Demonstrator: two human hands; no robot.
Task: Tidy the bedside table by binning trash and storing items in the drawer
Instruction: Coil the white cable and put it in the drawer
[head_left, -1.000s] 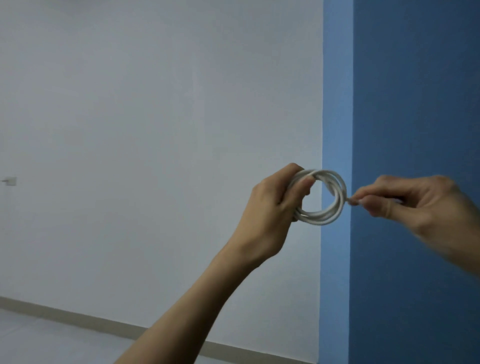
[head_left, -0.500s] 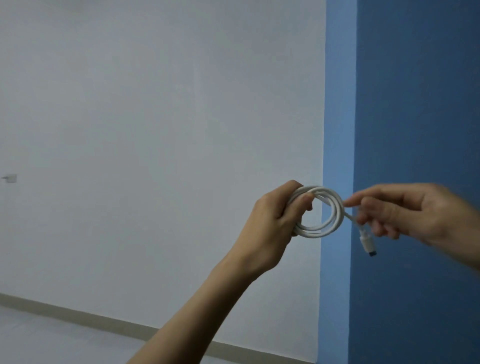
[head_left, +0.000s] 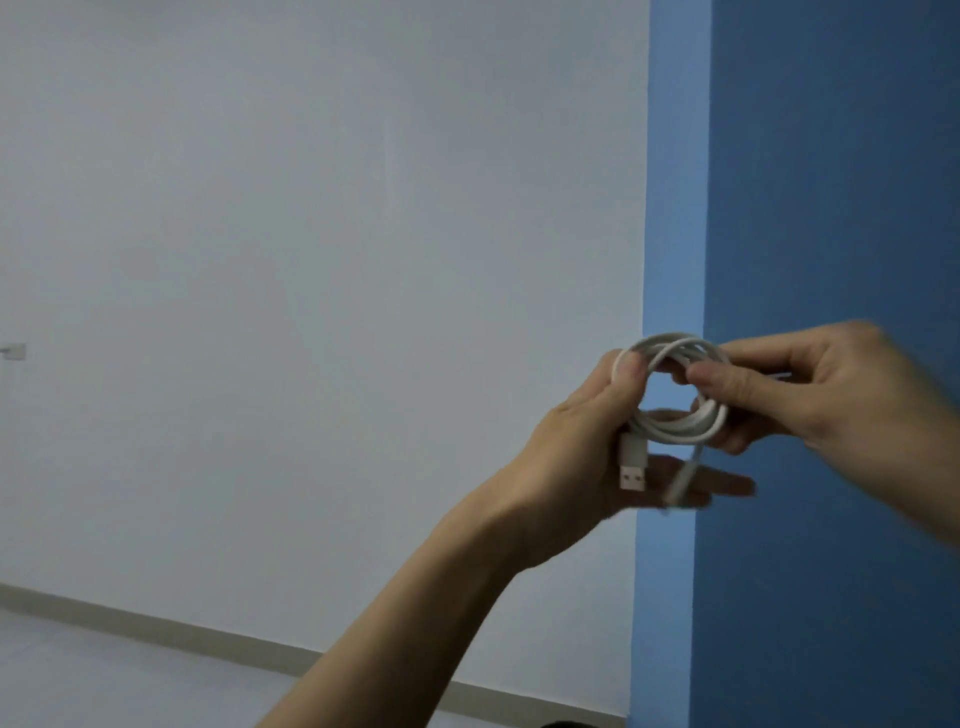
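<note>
A white charging cable (head_left: 675, 426) is wound into a small coil and held up in the air in front of the wall. My left hand (head_left: 582, 447) holds the coil's left side with the thumb on top, and its fingers stretch out flat beneath. A white USB plug (head_left: 632, 465) hangs down from the coil over that palm. My right hand (head_left: 810, 389) pinches the coil's right side between thumb and fingers. The second cable end dangles blurred below the coil. The bedside table, drawer and bin are out of view.
A pale grey wall (head_left: 311, 260) fills the left, and a blue wall (head_left: 831, 182) with a lighter blue corner strip stands at the right. A wall socket (head_left: 14, 352) sits far left. A beige skirting board (head_left: 156, 629) runs along the grey floor.
My right hand has moved in from the loose cable end onto the coil itself. My left hand has turned palm up with fingers spread under the coil, and the USB plug now hangs free.
</note>
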